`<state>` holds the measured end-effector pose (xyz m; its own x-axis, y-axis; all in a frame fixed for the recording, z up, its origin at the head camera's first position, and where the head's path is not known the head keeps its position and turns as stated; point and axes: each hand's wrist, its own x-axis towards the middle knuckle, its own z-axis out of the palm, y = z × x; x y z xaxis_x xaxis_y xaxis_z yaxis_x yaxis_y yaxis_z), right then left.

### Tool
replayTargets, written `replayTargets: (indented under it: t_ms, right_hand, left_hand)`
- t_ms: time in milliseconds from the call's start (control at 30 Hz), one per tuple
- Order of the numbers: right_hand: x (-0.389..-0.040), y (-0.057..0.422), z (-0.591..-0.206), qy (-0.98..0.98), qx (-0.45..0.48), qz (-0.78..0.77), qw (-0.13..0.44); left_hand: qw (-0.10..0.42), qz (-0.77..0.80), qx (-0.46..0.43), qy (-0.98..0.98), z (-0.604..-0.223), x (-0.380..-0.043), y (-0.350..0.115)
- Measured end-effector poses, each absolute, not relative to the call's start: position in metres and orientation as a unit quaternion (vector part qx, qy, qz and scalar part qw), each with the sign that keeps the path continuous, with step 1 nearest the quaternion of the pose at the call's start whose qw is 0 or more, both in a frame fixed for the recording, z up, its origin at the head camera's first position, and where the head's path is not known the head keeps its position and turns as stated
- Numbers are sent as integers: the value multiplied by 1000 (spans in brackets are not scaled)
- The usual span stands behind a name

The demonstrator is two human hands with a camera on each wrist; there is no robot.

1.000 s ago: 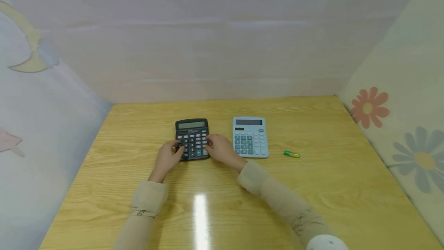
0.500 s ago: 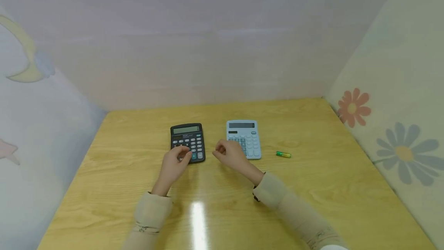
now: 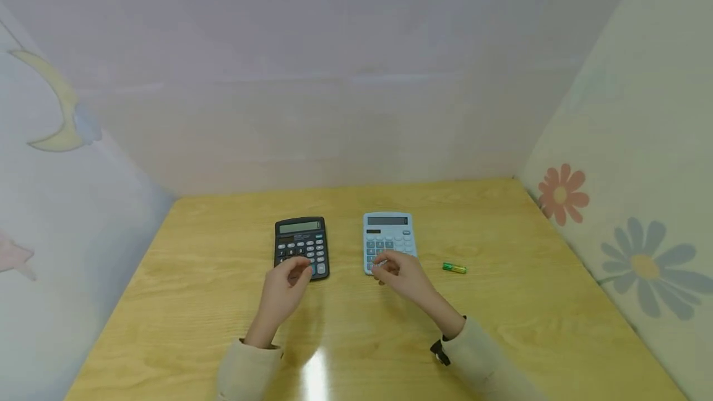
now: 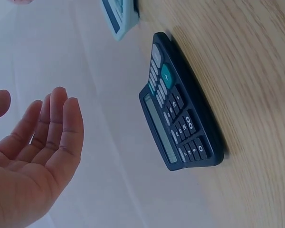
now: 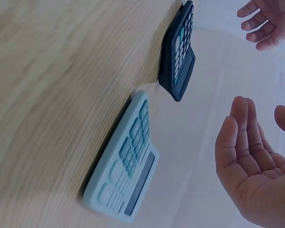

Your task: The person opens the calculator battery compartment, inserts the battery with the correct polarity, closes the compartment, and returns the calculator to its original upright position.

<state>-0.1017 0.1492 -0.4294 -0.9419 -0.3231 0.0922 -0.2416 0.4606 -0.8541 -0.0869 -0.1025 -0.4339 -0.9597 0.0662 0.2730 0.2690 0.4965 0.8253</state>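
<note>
A black calculator (image 3: 301, 228) lies on the table at the left, its display up. My left hand (image 3: 283, 293) hovers over its near edge with relaxed fingers. In the left wrist view, a gap separates that hand (image 4: 42, 156) from the black calculator (image 4: 178, 109). To the right lies a light blue calculator (image 3: 388, 228). My right hand (image 3: 406, 277) is raised above its near keys. Seen from the right wrist, this hand (image 5: 256, 166) is loosely bent, holds nothing and stays apart from the light blue calculator (image 5: 123, 166).
A green and yellow battery (image 3: 454, 268) lies right of the light blue calculator on the wooden table (image 3: 189, 302). Walls of printed cloth stand behind the table (image 3: 345, 135) and along both sides.
Both hands have let go of the black calculator and risen off it. The right hand has moved right, over the light blue calculator; the left has drawn back slightly. The head view has shifted.
</note>
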Motion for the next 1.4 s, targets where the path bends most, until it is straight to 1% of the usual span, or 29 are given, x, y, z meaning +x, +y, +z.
replayTargets:
  t_ms: [167,333,567,767,1033,1267,1400]
  right_hand:
    - [-95,169,-434,853,-152,-497,46]
    - [-89,186,-437,852,-132,-505,32]
    - [-82,208,-444,853,-81,-515,20]
    - [-80,220,-446,849,-57,-525,26]
    - [-86,229,-444,851,-68,-520,36]
    - [-100,234,-446,867,-90,-488,50]
    - [-108,235,-446,864,-67,-494,69]
  left_hand:
    - [92,-496,-108,-857,-436,-86,-100]
    - [82,-507,-115,-850,-441,-85,-96]
    - [70,-533,-153,-829,-449,-85,-83]
    - [57,-539,-181,-821,-449,-89,-69]
    - [66,-516,-208,-828,-448,-97,-60]
    - [24,-516,-196,-833,-449,-110,-51]
    - [8,-510,-201,-836,-448,-118,-43]
